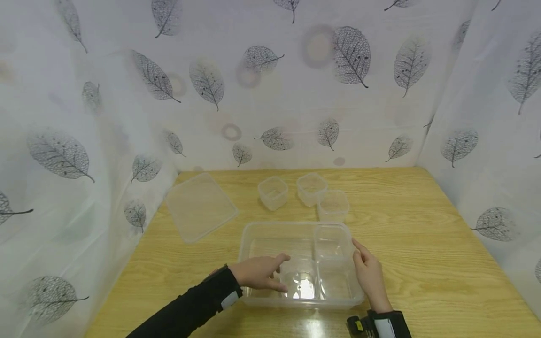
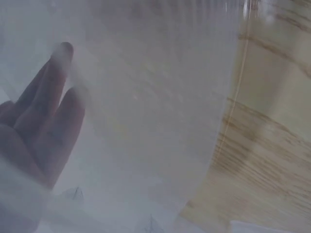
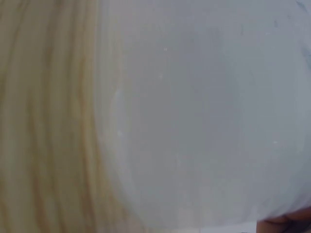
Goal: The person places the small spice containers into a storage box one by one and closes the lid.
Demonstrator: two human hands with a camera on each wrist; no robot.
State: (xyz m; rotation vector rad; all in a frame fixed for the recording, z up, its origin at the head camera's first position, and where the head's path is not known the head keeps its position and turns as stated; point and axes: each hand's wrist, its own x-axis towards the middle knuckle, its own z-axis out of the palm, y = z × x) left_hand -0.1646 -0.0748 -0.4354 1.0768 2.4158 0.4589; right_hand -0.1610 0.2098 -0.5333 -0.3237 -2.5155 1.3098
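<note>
A large clear plastic box point(image 1: 272, 303) stands on the table, with small clear square tubs inside it. Two of these, a rear tub point(image 1: 331, 240) and a front tub point(image 1: 336, 281), line its right side. A third tub point(image 1: 301, 281) is at the front middle. My left hand point(image 1: 258, 272) reaches over the box's left part, thumb and forefinger spread beside the third tub; whether they touch it I cannot tell. Its straight fingers point(image 2: 46, 109) show in the left wrist view. My right hand point(image 1: 371, 272) rests against the box's right wall, fingers extended along the rim.
Behind the box stand more small clear tubs: a left one point(image 1: 273, 193), a middle one point(image 1: 312, 188) and a right one point(image 1: 334, 205) close to the box's back rim. A flat translucent lid point(image 1: 201, 206) lies back left. Leaf-patterned sheeting point(image 1: 287, 94) surrounds the wooden table point(image 1: 422, 253).
</note>
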